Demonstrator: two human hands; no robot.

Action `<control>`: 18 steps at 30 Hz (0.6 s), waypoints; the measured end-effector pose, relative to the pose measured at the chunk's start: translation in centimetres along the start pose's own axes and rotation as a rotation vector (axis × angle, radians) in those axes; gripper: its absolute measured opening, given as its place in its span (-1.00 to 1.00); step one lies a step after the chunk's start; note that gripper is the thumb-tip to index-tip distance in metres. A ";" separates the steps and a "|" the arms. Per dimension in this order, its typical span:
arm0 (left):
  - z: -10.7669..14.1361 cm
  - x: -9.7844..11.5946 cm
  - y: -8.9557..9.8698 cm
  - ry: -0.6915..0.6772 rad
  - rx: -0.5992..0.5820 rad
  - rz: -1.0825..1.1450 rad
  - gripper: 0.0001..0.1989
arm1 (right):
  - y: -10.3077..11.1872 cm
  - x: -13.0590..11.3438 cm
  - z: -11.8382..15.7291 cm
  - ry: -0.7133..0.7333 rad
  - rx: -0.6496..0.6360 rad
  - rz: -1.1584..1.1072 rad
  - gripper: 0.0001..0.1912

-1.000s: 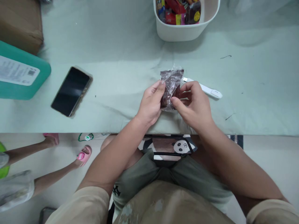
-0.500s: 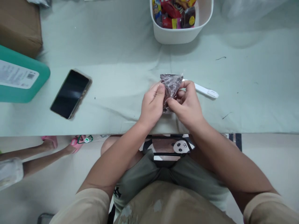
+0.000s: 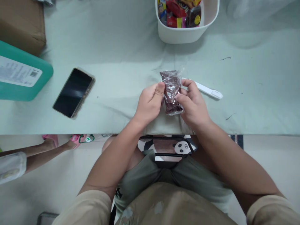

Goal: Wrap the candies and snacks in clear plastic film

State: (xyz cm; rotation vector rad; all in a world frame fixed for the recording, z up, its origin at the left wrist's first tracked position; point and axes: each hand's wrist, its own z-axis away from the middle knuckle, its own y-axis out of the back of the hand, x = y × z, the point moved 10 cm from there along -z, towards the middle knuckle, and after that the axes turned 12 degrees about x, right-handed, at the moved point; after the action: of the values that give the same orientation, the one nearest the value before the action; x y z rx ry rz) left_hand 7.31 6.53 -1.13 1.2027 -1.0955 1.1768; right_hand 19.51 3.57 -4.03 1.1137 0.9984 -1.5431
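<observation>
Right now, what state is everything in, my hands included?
Packet: in clear plastic; sealed or not, can't tell
Left hand: holding the packet's left side
Right hand: holding its right side
Phone: face up, screen dark
White tub: lidless, snacks inside
White stick: lying flat, partly hidden
Cardboard box: partly out of view
Green container: partly out of view

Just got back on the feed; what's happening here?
A person's left hand and right hand hold a brown packet, covered in clear film, from either side. Whether the film is open isn't clear. A white stick-like item lies beside the right hand, and a white bin of colourful packets stands beyond.
</observation>
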 end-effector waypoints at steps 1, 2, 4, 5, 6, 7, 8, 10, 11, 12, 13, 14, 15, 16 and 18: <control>0.0 -0.4 -0.3 0.056 -0.012 0.075 -0.34 | -0.1 -0.1 0.0 0.012 -0.003 -0.011 -0.53; 0.0 -0.8 -0.5 0.106 -0.021 0.142 -0.33 | -0.1 -0.1 0.0 0.015 -0.009 -0.025 -0.53; -0.1 -1.3 -0.9 0.164 -0.040 0.226 -0.31 | -0.4 0.0 -0.1 -0.011 -0.027 -0.055 -0.55; -0.1 -1.2 -1.0 0.164 -0.055 0.229 -0.31 | -0.5 0.2 -0.1 -0.036 -0.033 -0.071 -0.57; -0.1 -1.1 -1.0 0.145 -0.071 0.203 -0.31 | -0.4 0.3 -0.1 -0.059 -0.031 -0.090 -0.60; -0.1 -0.7 -1.0 0.109 -0.080 0.151 -0.32 | -0.3 0.4 -0.1 -0.076 -0.022 -0.110 -0.62; -0.1 -0.3 -0.8 0.059 -0.079 0.085 -0.33 | -0.2 0.4 -0.1 -0.086 -0.011 -0.128 -0.63; -0.2 0.6 -0.2 -0.048 -0.049 -0.046 -0.36 | 0.0 0.3 -0.1 -0.098 0.002 -0.135 -0.60; -0.2 0.9 -0.1 -0.084 -0.035 -0.084 -0.37 | 0.1 0.3 -0.1 -0.100 0.008 -0.122 -0.58; -0.1 1.1 0.0 -0.096 -0.027 -0.093 -0.39 | 0.2 0.3 -0.1 -0.099 0.021 -0.104 -0.55; -0.1 1.0 -0.1 -0.087 -0.022 -0.078 -0.40 | 0.5 0.3 -0.2 -0.091 0.044 -0.088 -0.53; 0.0 0.7 -0.2 -0.063 -0.026 -0.050 -0.43 | 0.9 0.2 -0.4 -0.073 0.083 -0.076 -0.52; 0.1 0.3 -0.5 -0.028 -0.039 -0.025 -0.45 | 1.5 0.0 -0.6 -0.046 0.131 -0.068 -0.52; 0.2 -0.2 -0.9 0.010 -0.060 -0.009 -0.47 | 2.0 -0.1 -0.8 -0.014 0.179 -0.059 -0.54; 0.5 -1.1 -1.7 0.088 -0.117 -0.009 -0.52 | 3.0 -0.4 -1.1 0.056 0.252 -0.029 -0.59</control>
State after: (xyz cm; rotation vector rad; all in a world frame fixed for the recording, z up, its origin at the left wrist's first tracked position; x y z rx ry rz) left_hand 8.92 5.96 -2.37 1.0552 -1.0766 1.1331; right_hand 22.65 4.11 -4.18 1.3272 0.8762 -1.7034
